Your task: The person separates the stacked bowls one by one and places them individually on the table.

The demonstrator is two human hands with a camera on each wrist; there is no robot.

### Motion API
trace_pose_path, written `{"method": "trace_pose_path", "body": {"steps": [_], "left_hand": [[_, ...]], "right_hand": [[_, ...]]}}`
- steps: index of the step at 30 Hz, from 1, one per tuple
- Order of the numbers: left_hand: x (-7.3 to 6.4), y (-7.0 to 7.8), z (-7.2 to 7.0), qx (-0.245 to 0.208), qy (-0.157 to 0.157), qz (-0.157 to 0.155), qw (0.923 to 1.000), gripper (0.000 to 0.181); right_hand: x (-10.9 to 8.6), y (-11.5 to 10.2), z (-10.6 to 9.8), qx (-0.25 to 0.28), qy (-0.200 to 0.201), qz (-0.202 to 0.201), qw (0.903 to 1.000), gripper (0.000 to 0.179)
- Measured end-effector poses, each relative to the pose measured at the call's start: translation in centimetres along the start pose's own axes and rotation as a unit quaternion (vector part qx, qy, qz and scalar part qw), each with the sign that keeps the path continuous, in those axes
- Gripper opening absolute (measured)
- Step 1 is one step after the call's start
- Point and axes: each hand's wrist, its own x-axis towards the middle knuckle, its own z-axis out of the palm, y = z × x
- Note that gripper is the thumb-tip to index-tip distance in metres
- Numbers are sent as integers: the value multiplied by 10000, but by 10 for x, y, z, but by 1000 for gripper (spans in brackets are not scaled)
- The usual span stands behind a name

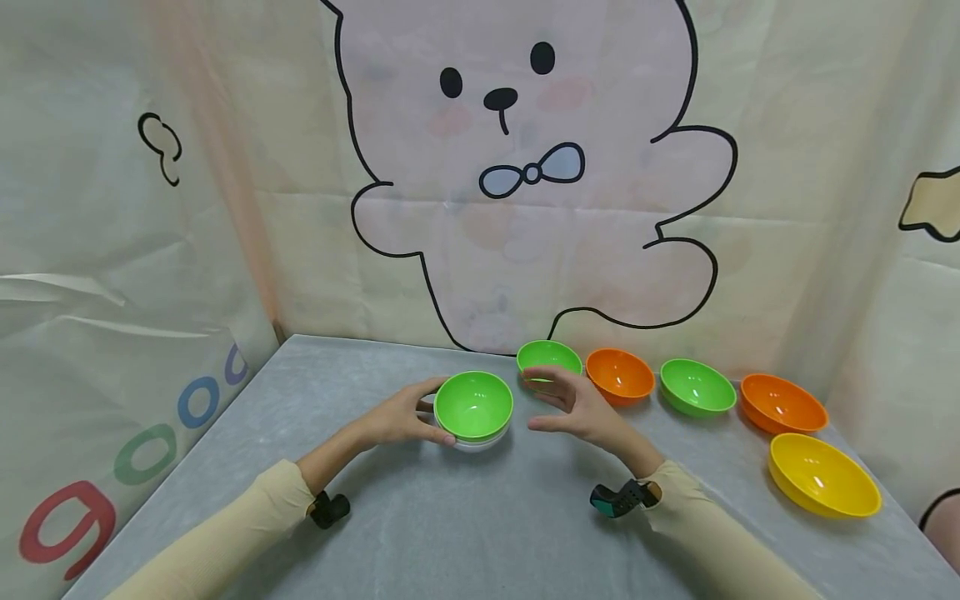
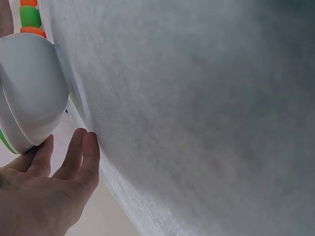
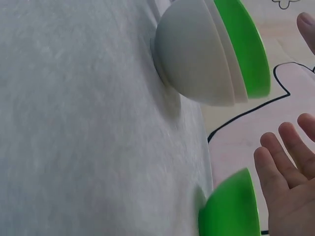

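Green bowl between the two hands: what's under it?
What look like two nested white bowls stand under the green bowl, on the gray table. Their insides and the green bowl's base are covered.

On the table [image 1: 480, 533], the bowl stack [image 1: 473, 407] stands between the touching left hand [image 1: 401, 414] and, just apart, the right hand [image 1: 588, 410]. Behind the latter, a four-bowl row [image 1: 621, 375] runs rightward; a lone bowl [image 1: 825, 477] sits before its right end.

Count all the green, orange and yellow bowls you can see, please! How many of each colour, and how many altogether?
Green bowls: 3
Orange bowls: 2
Yellow bowl: 1
Total: 6
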Motion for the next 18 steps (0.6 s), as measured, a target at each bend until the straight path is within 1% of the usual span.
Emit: {"method": "trace_pose_path", "body": {"steps": [9,18], "left_hand": [[-1,1,0,35,-12,54,10000,90],[0,2,-1,91,-19,77,9999,90]], "right_hand": [[10,3,15,-187,-135,140,9996,84],[21,11,25,-93,-381,108,9992,94]]}}
